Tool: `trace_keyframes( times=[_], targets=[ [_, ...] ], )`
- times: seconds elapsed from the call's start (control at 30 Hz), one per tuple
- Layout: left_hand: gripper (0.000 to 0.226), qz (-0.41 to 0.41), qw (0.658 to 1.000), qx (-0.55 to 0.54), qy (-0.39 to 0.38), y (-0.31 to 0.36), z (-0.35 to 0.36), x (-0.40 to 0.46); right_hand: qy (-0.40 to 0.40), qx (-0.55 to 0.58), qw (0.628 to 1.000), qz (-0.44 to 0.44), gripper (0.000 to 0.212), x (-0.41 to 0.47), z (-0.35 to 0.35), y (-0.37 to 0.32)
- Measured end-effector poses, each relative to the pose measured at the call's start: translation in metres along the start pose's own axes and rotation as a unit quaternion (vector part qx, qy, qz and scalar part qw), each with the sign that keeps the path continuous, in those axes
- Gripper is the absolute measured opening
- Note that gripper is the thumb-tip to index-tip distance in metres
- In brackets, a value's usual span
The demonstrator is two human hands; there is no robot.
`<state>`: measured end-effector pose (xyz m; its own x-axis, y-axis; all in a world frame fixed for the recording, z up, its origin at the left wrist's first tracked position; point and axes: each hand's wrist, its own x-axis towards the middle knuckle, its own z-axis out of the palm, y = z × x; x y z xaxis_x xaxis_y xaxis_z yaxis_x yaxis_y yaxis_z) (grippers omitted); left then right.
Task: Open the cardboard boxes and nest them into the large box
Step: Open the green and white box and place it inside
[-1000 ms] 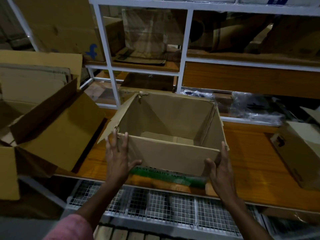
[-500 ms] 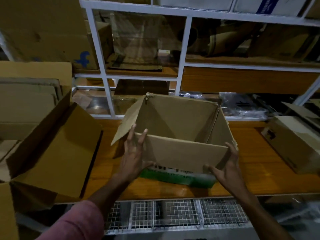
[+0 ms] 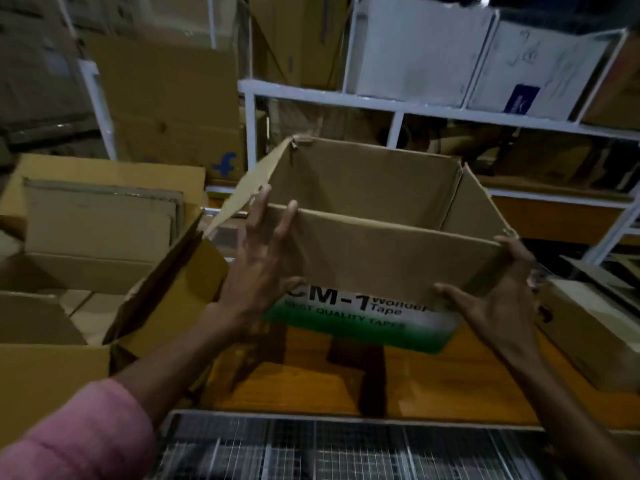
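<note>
At left, the large open brown cardboard box (image 3: 86, 299) waits. The left hand (image 3: 258, 271) and right hand (image 3: 498, 303), fingers spread flat against its sides, have lifted the open green-banded tape carton (image 3: 377, 251) off the orange wooden tabletop (image 3: 311, 386), probably ready for nesting leftward.

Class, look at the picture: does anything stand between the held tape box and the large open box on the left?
Yes: the large box's raised right flap stands between it and the tape box, which both hands hold, left hand, right hand. Lifting over it looks needed.
</note>
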<state>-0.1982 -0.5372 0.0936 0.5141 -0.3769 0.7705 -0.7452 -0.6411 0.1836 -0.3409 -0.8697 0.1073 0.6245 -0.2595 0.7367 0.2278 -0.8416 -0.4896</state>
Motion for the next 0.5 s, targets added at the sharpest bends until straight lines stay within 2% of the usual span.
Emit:
trace_keyframes(
  times=[0.13,0.3,0.5],
  targets=[
    [0.127,0.067,0.992,0.104,0.002,-0.014,-0.068,0.006,0.021,0.027,0.998,-0.051,0.103,0.036,-0.008,-0.053],
    [0.128,0.033,0.979,0.195,0.038,-0.038,-0.151,0.006,0.017,0.062,0.992,-0.104,0.102,0.067,-0.003,-0.134],
    [0.124,0.007,0.967,0.245,0.067,-0.09,-0.247,-0.002,0.014,0.1,0.984,-0.146,0.101,0.079,0.049,-0.223]
  ],
)
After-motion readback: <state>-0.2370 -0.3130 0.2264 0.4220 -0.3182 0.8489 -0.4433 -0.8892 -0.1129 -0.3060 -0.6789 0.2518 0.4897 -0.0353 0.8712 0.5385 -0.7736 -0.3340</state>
